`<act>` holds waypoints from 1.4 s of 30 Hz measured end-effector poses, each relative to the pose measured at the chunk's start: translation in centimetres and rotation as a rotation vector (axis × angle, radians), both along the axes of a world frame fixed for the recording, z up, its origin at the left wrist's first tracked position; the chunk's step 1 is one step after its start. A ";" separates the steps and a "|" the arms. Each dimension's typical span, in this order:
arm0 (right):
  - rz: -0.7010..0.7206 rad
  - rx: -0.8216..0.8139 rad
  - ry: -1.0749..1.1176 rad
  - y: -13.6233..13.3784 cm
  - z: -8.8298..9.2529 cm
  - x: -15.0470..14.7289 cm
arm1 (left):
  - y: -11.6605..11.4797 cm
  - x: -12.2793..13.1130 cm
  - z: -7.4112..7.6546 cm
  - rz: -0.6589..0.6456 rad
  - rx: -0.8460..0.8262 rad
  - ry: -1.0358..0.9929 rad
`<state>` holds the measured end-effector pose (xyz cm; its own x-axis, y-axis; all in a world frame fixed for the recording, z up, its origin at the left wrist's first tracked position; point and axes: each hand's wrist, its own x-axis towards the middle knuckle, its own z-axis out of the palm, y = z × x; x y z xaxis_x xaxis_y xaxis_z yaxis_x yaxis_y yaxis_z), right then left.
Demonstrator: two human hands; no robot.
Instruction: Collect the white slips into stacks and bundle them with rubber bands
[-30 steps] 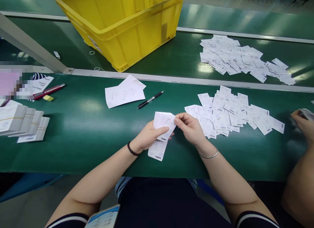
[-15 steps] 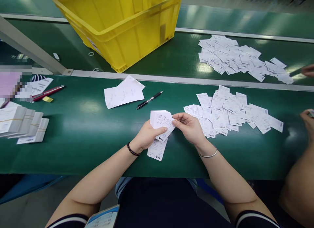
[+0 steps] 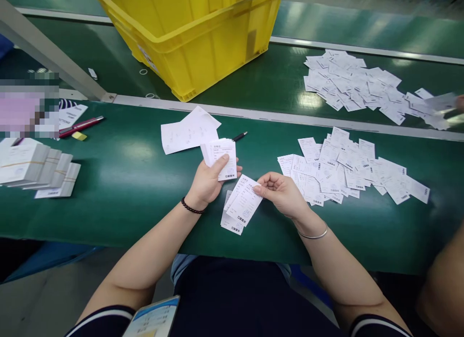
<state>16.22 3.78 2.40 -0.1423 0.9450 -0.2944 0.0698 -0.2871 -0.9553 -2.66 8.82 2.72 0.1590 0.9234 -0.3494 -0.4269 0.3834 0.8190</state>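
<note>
My left hand (image 3: 210,178) grips a stack of printed white cards (image 3: 227,167), thumb on top and fingers beneath. Between thumb and fingers of my right hand (image 3: 277,192) is a printed card (image 3: 243,201), pinched at its upper right corner; whether it is one card or several I cannot tell. That card overlaps other cards (image 3: 232,227) lying on the green table, lower left of my right hand. A loose heap of similar cards (image 3: 326,172) spreads to the right of my right hand.
Rubber-banded card bundles (image 3: 60,175) stand at the left, near a red pen (image 3: 81,127). White paper sheets (image 3: 181,136) and a black pen (image 3: 239,136) lie beyond my left hand. A yellow crate (image 3: 213,51) stands behind the metal rail. Another card heap (image 3: 355,80) is at a co-worker's hand (image 3: 460,104).
My hands have moved apart. The left has gone up and left with the stack; the right has drawn a card away from it, down over the cards on the table.
</note>
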 end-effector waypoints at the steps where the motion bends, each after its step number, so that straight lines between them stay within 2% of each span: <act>1: 0.033 0.005 -0.044 -0.2 -0.2 -0.2 | 0.3 -0.2 0.1 0.022 0.010 0.001; 6: 0.154 0.188 -0.445 -1.2 -1.3 -1.5 | 0.4 -0.2 0.3 0.028 0.028 0.021; 10: 0.166 0.454 -0.838 -1.9 -1.8 -2.3 | 0.0 0.0 0.0 -0.008 0.020 0.011; 13: 0.143 0.577 -0.988 -2.0 -1.9 -2.5 | -0.1 0.1 0.0 -0.039 -0.020 -0.033; 15: 0.126 0.568 -0.957 -1.8 -1.8 -2.2 | -0.2 0.1 0.2 -0.074 -0.059 -0.058; 17: 0.085 0.487 -0.830 -1.3 -1.4 -1.6 | -0.4 0.2 0.4 -0.127 -0.093 -0.064; 22: -0.195 0.294 -0.350 0.4 -0.4 0.1 | -1.6 0.7 0.3 -0.353 -0.130 -0.056; 26: -0.168 0.202 -0.119 0.8 -0.1 0.5 | -2.6 1.1 -0.1 -0.468 -0.110 -0.050; 32: -0.141 0.202 -0.028 0.7 -0.1 0.4 | -2.8 1.3 -0.3 -0.451 -0.131 -0.024; 37: -0.136 0.181 -0.053 0.7 -0.3 0.5 | -2.8 1.2 -0.4 -0.500 -0.103 0.024; 42: -0.127 0.192 -0.040 0.6 -0.6 0.4 | -2.9 1.5 -0.9 -0.462 -0.091 0.054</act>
<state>16.67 4.42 1.79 -0.0106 0.9939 -0.1102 0.0832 -0.1089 -0.9906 -1.19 5.92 1.86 0.5254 0.7255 -0.4445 -0.1528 0.5944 0.7895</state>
